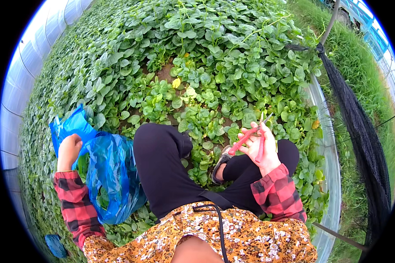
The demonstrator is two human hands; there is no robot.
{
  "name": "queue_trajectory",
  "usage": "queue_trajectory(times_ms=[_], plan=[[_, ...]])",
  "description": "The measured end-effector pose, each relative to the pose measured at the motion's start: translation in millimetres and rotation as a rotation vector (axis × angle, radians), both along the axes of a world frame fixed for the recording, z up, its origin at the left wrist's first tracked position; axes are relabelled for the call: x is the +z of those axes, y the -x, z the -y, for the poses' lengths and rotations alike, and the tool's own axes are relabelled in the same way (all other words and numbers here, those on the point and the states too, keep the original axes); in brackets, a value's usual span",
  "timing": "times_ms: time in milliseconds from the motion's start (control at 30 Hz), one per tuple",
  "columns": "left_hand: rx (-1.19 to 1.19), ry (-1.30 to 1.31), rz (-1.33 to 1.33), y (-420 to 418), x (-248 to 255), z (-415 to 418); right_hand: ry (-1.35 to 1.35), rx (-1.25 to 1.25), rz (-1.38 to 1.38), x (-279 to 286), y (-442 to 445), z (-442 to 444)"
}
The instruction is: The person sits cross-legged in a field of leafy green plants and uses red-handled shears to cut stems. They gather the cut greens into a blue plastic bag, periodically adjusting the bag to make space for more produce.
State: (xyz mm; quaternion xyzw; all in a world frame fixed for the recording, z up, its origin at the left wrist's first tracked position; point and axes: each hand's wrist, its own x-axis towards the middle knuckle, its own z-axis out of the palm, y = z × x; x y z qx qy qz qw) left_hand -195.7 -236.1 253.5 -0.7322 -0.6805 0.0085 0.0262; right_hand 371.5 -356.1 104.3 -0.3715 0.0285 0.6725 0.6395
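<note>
My left hand [69,149] is at the upper edge of a blue plastic bag [113,177], its fingers curled against the film; whether they pinch it is hard to tell. The bag lies on the plants beside my left knee, with green leaves showing inside. On the other side, my right hand [263,144] is palm up above my right leg. Scissors with red handles [242,141] rest across its palm and fingers, their metal blades pointing away from me and slightly apart. Low leafy green plants [204,121] grow before me and around my feet.
Denser leafy vines [191,29] rise ahead. Clear plastic sheeting [330,157] edges the bed on the right, beside a bunched black net [358,115] tied to a pole [330,21]. A plastic greenhouse wall [26,72] curves along the left. Another blue bag [56,246] lies at lower left.
</note>
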Motion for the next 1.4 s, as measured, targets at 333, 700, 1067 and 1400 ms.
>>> queue_trajectory(times_ms=[333,700,1067,1400], plan=[[-0.761,0.572,0.696,-417.0,-124.4,-241.3,0.085,0.024,0.032,-35.2,-21.5,-66.0],[-0.703,0.349,0.475,-653.5,-269.2,-341.8,0.179,0.015,0.265,-54.8,-47.3,-99.6],[-0.347,0.512,1.685,-471.5,-289.6,-390.0,0.094,0.653,0.642,-81.2,-60.9,-214.7],[0.109,0.556,1.940,-384.1,-334.3,-386.7,0.215,0.675,0.403,-186.4,-61.4,-362.8]])
